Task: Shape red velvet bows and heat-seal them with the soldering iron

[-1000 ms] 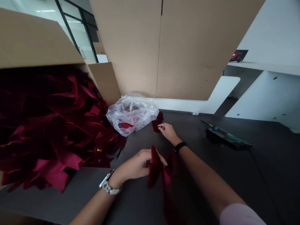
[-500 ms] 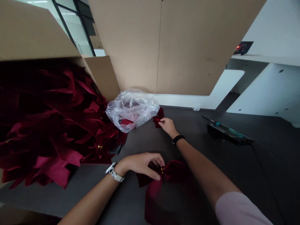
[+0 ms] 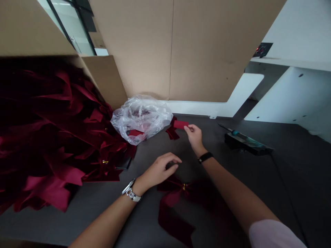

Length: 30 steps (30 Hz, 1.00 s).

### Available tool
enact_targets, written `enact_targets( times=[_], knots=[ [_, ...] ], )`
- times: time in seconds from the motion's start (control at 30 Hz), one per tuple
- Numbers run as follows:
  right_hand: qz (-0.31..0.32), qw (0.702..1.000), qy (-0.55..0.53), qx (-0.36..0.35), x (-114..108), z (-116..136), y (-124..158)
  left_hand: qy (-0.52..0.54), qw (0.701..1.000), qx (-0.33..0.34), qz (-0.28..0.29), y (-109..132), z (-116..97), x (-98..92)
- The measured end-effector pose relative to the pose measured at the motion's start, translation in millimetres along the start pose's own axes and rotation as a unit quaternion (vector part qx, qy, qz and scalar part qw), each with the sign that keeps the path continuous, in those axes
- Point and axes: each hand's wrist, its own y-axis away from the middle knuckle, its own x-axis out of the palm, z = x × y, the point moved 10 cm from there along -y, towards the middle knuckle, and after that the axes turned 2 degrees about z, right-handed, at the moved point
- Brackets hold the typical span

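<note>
My right hand (image 3: 195,138) pinches a short flat piece of red ribbon (image 3: 180,124) by its right end, raised off the table. Just left of it, a few more dark red ribbon pieces (image 3: 171,133) lie beside the plastic bag. My left hand (image 3: 162,168) is empty, thumb and fingers apart, hovering over the upper left part of a large dark red velvet bow (image 3: 169,199). A gold tie (image 3: 184,187) cinches the bow's middle, and its tails spread towards me on the table. Part of the bow's right side is lost in shadow.
On the left, a cardboard box (image 3: 99,77) overflows with a heap of dark red velvet bows (image 3: 51,137). A crumpled clear plastic bag (image 3: 142,115) sits at the back. A soldering iron (image 3: 239,134) rests on a black holder (image 3: 248,146) at right, its cord trailing forward.
My left hand has let go of the large bow and moved up from it. My right hand has picked up a short ribbon piece and drawn it slightly right.
</note>
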Motion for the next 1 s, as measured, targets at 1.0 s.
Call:
enact_targets(
  times=[1.0],
  knots=[
    [0.297, 0.946, -0.125, 0.036, 6.2, 46.0, 140.1, 0.336, 0.914, -0.217, 0.072, 10.7, 43.6, 33.1]
  ],
)
